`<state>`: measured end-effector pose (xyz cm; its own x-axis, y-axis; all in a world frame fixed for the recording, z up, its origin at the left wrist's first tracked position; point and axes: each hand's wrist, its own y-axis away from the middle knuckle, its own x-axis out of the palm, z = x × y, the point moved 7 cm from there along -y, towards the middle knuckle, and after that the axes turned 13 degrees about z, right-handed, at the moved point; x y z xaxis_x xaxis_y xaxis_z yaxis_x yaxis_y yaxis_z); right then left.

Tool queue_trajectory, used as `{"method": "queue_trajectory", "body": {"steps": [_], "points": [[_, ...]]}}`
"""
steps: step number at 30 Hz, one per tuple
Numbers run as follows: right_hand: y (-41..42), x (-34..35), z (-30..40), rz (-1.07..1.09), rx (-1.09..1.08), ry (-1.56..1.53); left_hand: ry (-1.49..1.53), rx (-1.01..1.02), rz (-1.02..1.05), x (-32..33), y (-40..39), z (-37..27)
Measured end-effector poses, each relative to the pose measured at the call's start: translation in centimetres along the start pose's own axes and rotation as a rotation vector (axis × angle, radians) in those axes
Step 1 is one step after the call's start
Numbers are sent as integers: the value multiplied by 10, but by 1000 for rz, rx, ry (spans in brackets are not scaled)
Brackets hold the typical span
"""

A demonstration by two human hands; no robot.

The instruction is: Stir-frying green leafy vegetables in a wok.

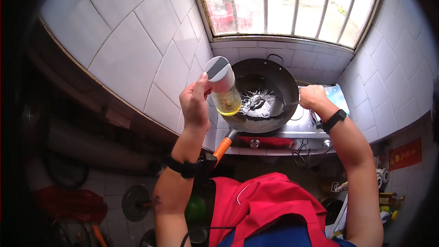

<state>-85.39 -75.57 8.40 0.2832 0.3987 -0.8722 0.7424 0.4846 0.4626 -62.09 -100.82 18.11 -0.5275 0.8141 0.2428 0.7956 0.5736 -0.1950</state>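
My left hand (195,97) grips a clear oil dispenser (226,101) by its grey-and-white top, held over the left side of a dark wok (250,72). Some yellow oil shows low in the dispenser. My right hand (312,96) is closed around the handle of a metal spatula (277,108), whose blade rests inside the wok. Beside the blade, a shiny, whitish patch (252,104) spreads over the wok's bottom; whether it is liquid or glare I cannot tell. The wok's orange handle (223,148) points towards me.
Under the wok is a steel gas stove (284,133) with front knobs. A blue sheet or packet (337,96) stands at its right rear. Tiled walls flank the stove, and a barred window (281,7) lies behind. Bottles (389,199) sit low on the right.
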Motion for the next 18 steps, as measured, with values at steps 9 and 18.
{"method": "queue_trajectory", "body": {"steps": [9, 18], "points": [[-95, 82, 26, 236, 75, -404, -45, -19, 7, -3, 1, -5], [-181, 151, 69, 203, -12, -654, -47, -3, -45, -3, 12, -19]]}}
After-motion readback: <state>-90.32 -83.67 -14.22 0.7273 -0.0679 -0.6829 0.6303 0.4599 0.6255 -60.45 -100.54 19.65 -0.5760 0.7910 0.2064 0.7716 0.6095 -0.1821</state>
